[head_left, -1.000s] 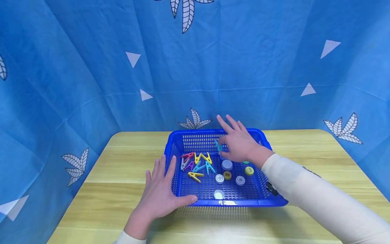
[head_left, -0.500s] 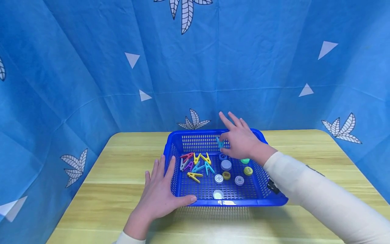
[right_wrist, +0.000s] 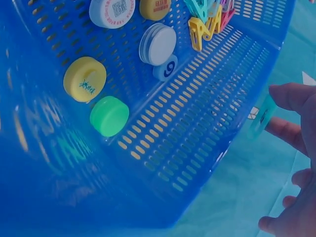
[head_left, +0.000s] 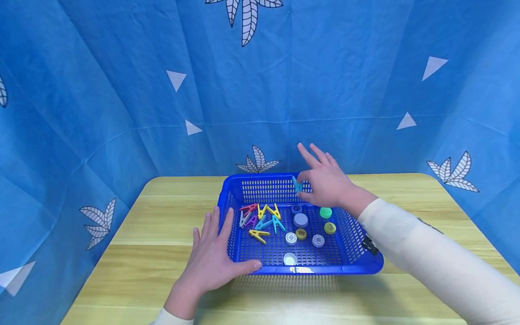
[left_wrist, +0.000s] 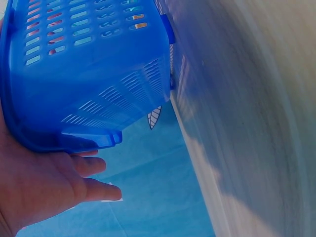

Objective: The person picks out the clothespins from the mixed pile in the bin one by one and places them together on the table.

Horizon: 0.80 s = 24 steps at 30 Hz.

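Observation:
A teal clothespin [head_left: 298, 186] is pinched between the thumb and forefinger of my right hand [head_left: 327, 183], near the back wall of a blue plastic basket [head_left: 341, 269]. The right hand's other fingers spread away from it. In the right wrist view, the clothespin [right_wrist: 262, 117] shows close to the basket's rim. My left hand [head_left: 211, 259] lies at the basket's left front corner, fingers extended and thumb along the front rim. In the left wrist view, part of that hand [left_wrist: 44, 182] is behind the rim. Several clothespins, among them a yellow one [head_left: 259, 235], lie in the basket's left half.
Several bottle caps lie in the basket's right half, including a green cap [head_left: 326, 212], a yellow cap [head_left: 330, 228] and a white cap [head_left: 290, 238]. The basket stands on a wooden table [head_left: 134, 257]. A blue patterned curtain [head_left: 243, 99] hangs behind.
My right hand has moved up and slightly right with the teal clothespin, uncovering a dark blue cap and the green cap. The left hand has stayed in place.

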Tool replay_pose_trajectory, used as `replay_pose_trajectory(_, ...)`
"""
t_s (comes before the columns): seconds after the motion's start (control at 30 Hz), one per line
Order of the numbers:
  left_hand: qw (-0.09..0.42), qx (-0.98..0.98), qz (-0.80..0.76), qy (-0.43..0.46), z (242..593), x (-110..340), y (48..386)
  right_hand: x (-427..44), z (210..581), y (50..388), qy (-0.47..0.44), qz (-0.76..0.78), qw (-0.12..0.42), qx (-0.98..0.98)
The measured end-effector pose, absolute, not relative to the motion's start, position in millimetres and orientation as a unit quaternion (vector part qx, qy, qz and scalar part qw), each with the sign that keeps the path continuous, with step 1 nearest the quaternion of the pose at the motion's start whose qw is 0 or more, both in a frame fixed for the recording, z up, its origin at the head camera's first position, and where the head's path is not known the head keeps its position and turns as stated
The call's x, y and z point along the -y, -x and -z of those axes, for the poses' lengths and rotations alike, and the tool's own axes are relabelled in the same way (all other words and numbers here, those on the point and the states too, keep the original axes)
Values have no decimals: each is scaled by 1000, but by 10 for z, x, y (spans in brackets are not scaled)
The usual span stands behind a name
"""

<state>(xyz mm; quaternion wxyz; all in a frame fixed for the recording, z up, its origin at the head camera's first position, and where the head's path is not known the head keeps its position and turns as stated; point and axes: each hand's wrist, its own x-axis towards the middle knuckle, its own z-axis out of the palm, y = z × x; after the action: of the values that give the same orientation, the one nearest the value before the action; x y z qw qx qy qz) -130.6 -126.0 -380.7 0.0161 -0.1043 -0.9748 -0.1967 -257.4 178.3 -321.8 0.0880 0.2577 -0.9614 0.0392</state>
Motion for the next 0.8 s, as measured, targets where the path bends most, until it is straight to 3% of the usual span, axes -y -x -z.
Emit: replay_pose_trajectory(0.8,12,973,204,108,3787,1254,1303,-2119,3137,2484,-244,-58,91,964)
